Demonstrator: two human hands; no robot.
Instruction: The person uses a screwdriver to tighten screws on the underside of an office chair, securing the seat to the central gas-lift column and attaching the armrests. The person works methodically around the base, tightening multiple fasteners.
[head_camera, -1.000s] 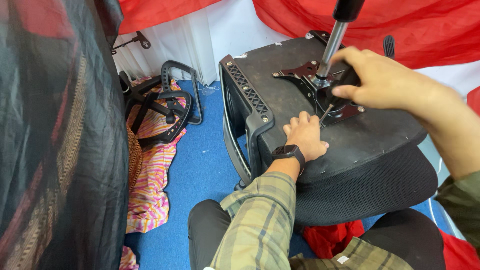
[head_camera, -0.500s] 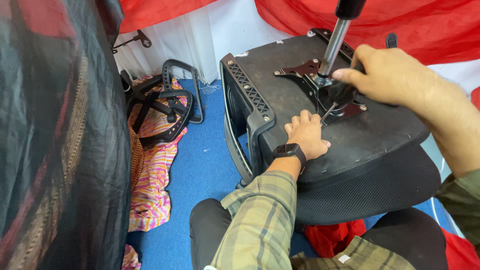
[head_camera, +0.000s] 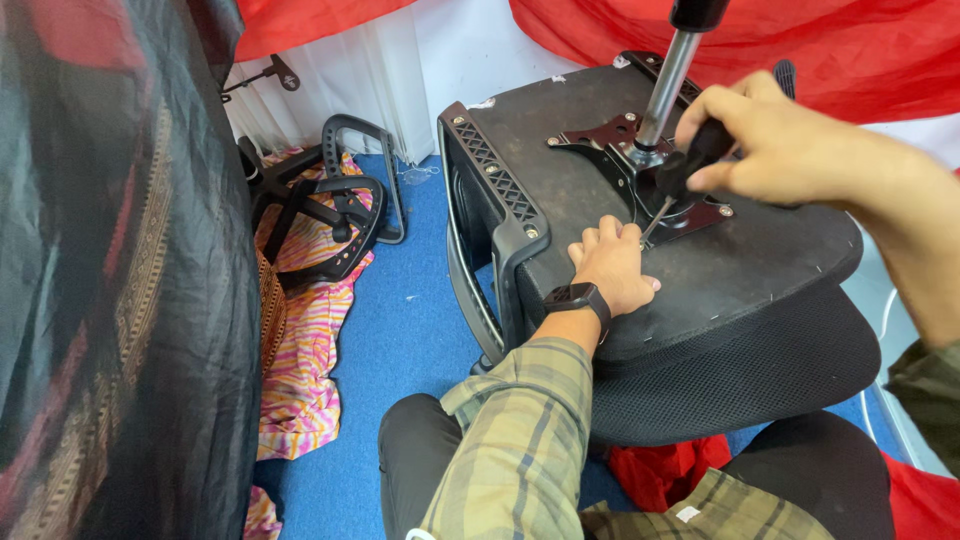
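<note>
Blue carpeted floor (head_camera: 400, 340) under red drapery, with an overturned office chair seat (head_camera: 760, 270) lying underside-up across the person's lap. The right hand (head_camera: 790, 150) is clamped around the black handle of a screwdriver (head_camera: 680, 175); its long axis slants down and leftward, the thin shaft ending at the black metal mounting plate (head_camera: 610, 135), just beside the fingers of the left hand (head_camera: 612, 268). The left hand lies flat, fingers together, pressed on the seat underside and gripping nothing; it is the nearer hand to the tip. A silver gas-lift column (head_camera: 668, 75) rises from the plate, its top cut off by the frame. The tip's exact seat is too small to make out. Spare black armrests (head_camera: 340, 215) lie well apart on striped cloth at left
</note>
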